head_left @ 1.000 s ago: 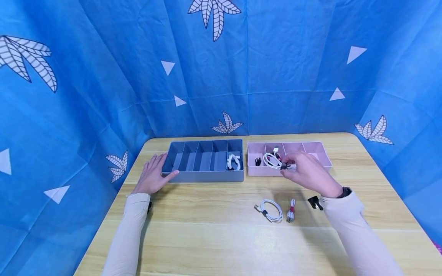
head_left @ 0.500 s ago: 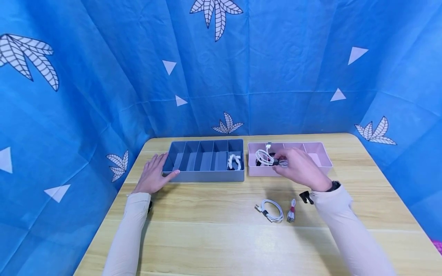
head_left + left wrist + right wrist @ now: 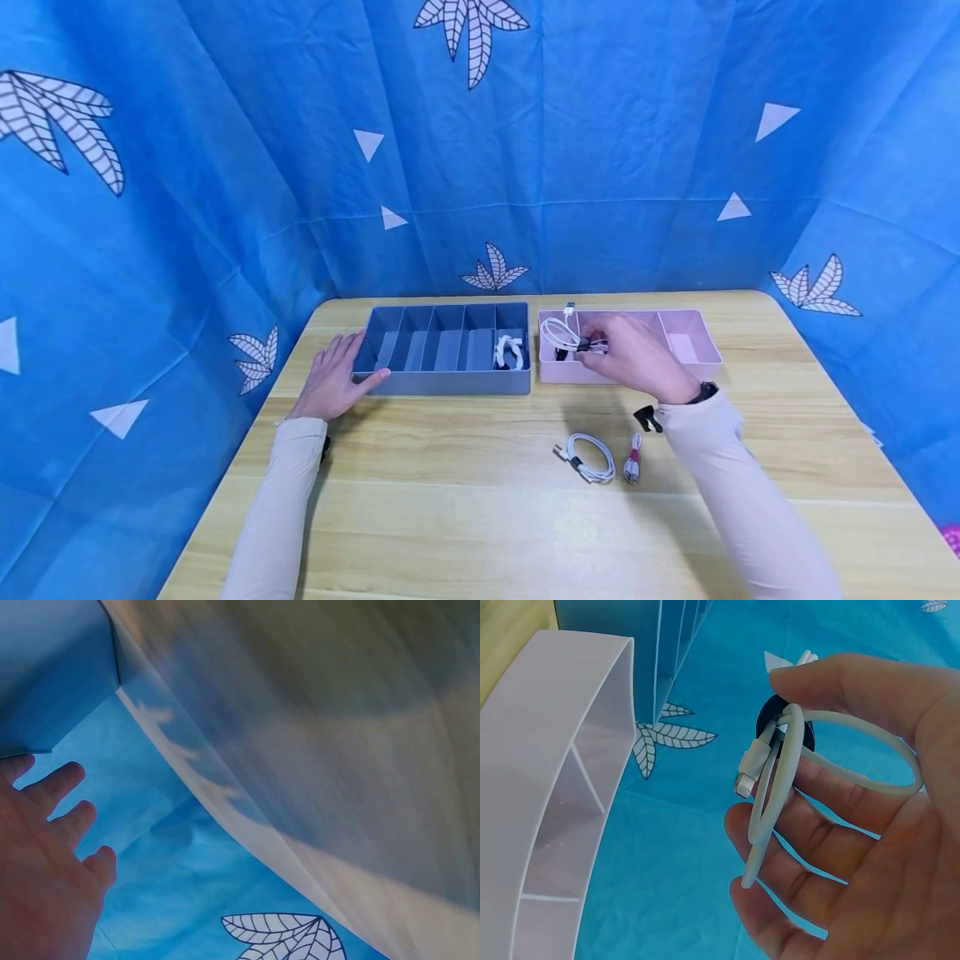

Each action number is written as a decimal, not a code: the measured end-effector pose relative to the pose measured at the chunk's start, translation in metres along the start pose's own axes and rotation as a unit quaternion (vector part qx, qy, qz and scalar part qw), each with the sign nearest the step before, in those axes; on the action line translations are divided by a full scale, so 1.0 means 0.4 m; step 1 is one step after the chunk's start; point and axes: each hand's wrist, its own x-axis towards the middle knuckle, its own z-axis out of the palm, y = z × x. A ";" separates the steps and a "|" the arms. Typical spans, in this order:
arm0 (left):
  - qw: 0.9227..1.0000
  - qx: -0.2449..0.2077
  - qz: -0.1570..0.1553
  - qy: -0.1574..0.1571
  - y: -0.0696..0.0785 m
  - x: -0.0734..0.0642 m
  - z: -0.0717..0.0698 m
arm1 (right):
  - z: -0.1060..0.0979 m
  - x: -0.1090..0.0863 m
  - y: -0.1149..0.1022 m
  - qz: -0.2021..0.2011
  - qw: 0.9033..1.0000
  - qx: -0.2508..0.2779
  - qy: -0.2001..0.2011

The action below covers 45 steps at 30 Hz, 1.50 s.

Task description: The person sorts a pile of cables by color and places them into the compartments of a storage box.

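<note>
My right hand (image 3: pixel 633 354) pinches a coiled white charging cable (image 3: pixel 784 776) at its black strap, between thumb and fingers, above the pink divided box (image 3: pixel 577 372). The cable's loop and its USB plug stick out to the left, over the box's leftmost compartment, where a black item shows in part. At the left end of the blue-grey divided box (image 3: pixel 450 383), my left hand (image 3: pixel 330 379) rests with fingers spread and thumb along the front wall. A white bundled cable (image 3: pixel 508 353) lies in that box's rightmost compartment.
On the wooden table (image 3: pixel 465 517), in front of the pink box, lie a coiled white cable with a black strap (image 3: pixel 588 458) and a small white cable bundle with a red strap (image 3: pixel 632 460). A blue patterned curtain (image 3: pixel 600 167) hangs behind the table.
My right hand has moved left over the pink box with the white cable, from its middle toward its leftmost compartment. The left hand has stayed at the blue-grey box.
</note>
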 end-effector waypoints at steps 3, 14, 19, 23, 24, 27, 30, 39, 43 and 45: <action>1.000 -0.002 -0.001 0.002 0.003 -0.001 -0.002 | 0.003 0.009 -0.005 -0.008 1.000 0.010 0.000; 1.000 -0.003 0.000 0.000 0.002 -0.003 -0.003 | 0.006 0.038 -0.019 0.000 1.000 0.018 0.000; 1.000 0.001 0.002 0.002 0.000 -0.001 -0.002 | 0.012 0.053 -0.026 0.000 1.000 0.011 0.001; 1.000 0.003 0.003 -0.001 0.001 -0.001 -0.002 | 0.021 0.064 -0.028 0.004 1.000 0.004 0.001; 1.000 0.002 0.004 -0.001 0.002 -0.001 -0.003 | 0.023 0.066 -0.029 0.004 1.000 0.004 0.000; 1.000 0.000 0.003 -0.002 0.003 -0.001 -0.005 | 0.028 0.074 -0.032 0.002 1.000 0.009 0.001; 1.000 0.002 0.004 -0.003 0.003 0.000 -0.007 | 0.032 0.081 -0.035 -0.003 1.000 0.017 0.001; 1.000 -0.004 0.004 -0.004 0.004 -0.002 -0.007 | 0.042 0.101 -0.046 0.003 1.000 0.025 -0.007; 1.000 -0.002 0.004 -0.001 0.002 -0.001 -0.004 | 0.047 0.108 -0.050 0.010 1.000 0.020 -0.006; 1.000 0.000 0.003 0.000 0.002 0.000 -0.002 | 0.051 0.112 -0.051 0.012 1.000 0.018 -0.005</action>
